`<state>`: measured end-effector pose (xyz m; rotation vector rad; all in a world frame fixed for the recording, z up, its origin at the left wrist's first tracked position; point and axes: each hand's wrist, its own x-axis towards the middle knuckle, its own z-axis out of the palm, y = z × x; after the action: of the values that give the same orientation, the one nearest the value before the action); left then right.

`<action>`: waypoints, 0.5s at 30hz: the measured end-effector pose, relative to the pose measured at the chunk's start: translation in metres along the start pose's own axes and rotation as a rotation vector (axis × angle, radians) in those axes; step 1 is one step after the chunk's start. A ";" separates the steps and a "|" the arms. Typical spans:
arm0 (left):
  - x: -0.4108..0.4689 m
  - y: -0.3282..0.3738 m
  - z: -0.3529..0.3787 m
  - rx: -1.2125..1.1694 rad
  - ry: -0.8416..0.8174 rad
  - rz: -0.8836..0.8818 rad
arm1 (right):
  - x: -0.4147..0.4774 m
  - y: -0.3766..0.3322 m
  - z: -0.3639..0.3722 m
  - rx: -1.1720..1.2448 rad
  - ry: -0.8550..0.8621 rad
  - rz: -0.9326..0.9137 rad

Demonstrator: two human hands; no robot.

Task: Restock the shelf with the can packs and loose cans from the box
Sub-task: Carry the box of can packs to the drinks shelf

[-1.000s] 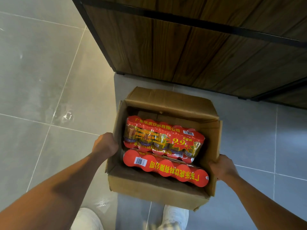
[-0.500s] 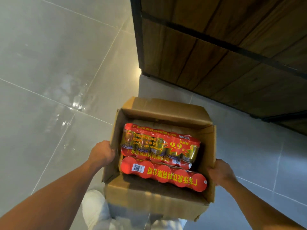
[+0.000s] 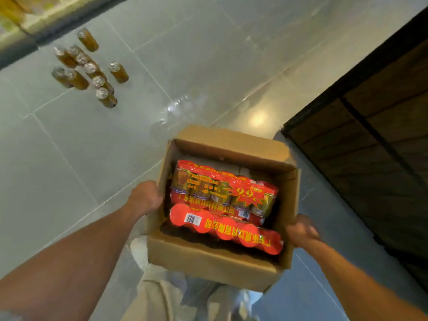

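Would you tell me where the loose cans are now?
In the head view, the loose cans stand on the floor at upper left, near the shelf edge, apart from the box.

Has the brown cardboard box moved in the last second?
Yes. The brown cardboard box has shifted left, away from the dark wooden cabinet and past its corner.
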<state>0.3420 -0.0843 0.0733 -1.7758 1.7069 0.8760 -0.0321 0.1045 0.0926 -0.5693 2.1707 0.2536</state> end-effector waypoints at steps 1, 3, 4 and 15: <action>-0.009 -0.020 -0.015 -0.025 -0.008 -0.023 | -0.009 -0.021 0.000 -0.042 -0.018 -0.010; -0.019 -0.054 -0.042 -0.078 0.005 -0.053 | -0.025 -0.066 -0.003 -0.093 -0.016 -0.031; -0.023 -0.071 -0.055 -0.103 0.010 -0.069 | -0.038 -0.089 -0.006 -0.115 -0.019 -0.045; -0.046 -0.276 -0.157 -0.400 0.062 -0.266 | -0.156 -0.352 0.006 -0.383 -0.007 -0.348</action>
<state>0.6314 -0.1523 0.1926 -2.2490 1.3510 1.1070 0.2252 -0.1534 0.2180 -1.1448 1.9827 0.4829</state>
